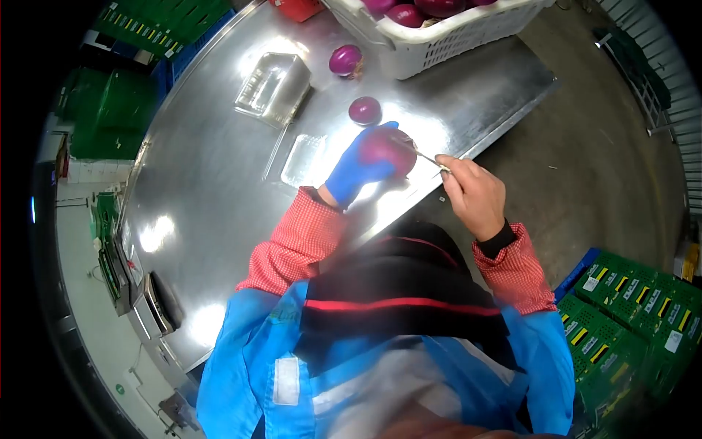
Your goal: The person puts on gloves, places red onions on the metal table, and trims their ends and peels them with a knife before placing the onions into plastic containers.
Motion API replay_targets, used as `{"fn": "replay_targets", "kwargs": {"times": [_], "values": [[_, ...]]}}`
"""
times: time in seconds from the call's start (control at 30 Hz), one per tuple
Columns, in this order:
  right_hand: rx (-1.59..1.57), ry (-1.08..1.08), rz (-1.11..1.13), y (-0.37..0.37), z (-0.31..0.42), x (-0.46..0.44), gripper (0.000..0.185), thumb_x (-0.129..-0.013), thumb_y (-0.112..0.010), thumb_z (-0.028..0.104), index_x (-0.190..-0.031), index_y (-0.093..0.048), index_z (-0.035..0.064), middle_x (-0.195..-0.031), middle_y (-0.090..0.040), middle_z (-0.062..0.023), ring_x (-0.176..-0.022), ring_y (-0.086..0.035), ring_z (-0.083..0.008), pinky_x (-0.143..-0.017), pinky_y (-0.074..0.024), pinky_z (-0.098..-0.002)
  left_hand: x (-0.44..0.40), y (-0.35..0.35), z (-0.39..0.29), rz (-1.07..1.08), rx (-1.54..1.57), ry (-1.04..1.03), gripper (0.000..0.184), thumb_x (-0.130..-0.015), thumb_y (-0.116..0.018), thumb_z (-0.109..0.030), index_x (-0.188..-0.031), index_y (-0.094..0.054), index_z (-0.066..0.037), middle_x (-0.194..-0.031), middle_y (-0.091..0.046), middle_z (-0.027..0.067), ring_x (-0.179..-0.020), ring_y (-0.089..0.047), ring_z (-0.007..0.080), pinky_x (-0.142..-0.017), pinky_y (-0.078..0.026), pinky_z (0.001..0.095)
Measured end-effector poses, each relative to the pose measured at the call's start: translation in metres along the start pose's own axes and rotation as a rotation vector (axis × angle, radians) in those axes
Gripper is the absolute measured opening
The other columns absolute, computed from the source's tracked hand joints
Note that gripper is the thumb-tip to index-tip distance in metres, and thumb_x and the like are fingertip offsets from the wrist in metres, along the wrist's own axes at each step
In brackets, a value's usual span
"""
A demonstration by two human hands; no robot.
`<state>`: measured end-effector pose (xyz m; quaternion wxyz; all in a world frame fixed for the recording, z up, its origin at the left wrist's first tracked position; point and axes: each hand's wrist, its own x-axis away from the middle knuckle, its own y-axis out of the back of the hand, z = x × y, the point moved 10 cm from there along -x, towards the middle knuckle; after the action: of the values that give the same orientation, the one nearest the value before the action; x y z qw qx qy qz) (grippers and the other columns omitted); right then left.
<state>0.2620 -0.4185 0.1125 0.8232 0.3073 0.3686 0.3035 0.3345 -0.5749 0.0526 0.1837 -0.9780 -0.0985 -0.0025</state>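
Note:
In a blue glove, my left hand (352,170) is closed around a large red onion (386,152) above the metal table. My bare right hand (477,194) grips a small knife (428,158), whose blade reaches the right side of that onion. Most of the knife's handle is hidden in the fingers. Just beyond the glove lies a smaller peeled-looking red onion (365,110). Farther back is another red onion (345,60) with a pale, ragged root end.
The metal table (190,183) ends in a slanting edge near my body. A clear plastic tub (274,88) stands back left. The white crate (468,40) at the back holds several red onions. Green crates (621,307) are stacked on the floor at right.

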Motion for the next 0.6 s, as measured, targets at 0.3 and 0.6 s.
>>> {"fn": "replay_targets", "kwargs": {"times": [0.3,0.6], "values": [[0.207,0.228,-0.030,-0.004,0.056,-0.010,0.030,-0.074,-0.069,0.010,-0.103,-0.066,0.0146,-0.071,-0.047,-0.0036,-0.062,-0.055,-0.0192,-0.053,-0.0442,-0.0319,0.028,-0.010,-0.015,0.102,-0.044,-0.050,0.074,-0.078,-0.077,-0.027,-0.137,-0.040,-0.001,-0.127,-0.055,0.0099,-0.120,-0.051,0.0214,-0.103,-0.041,0.0357],[0.249,0.203,-0.056,-0.013,0.038,0.002,0.022,-0.070,-0.069,0.011,-0.090,-0.062,0.0134,-0.069,-0.047,-0.0036,-0.060,-0.054,-0.0187,-0.051,-0.0434,-0.0314,0.044,-0.009,-0.014,0.074,-0.013,0.020,0.076,-0.078,-0.077,-0.026,-0.139,-0.038,-0.001,-0.130,-0.052,0.0103,-0.120,-0.051,0.0208,-0.103,-0.040,0.0362]]}}
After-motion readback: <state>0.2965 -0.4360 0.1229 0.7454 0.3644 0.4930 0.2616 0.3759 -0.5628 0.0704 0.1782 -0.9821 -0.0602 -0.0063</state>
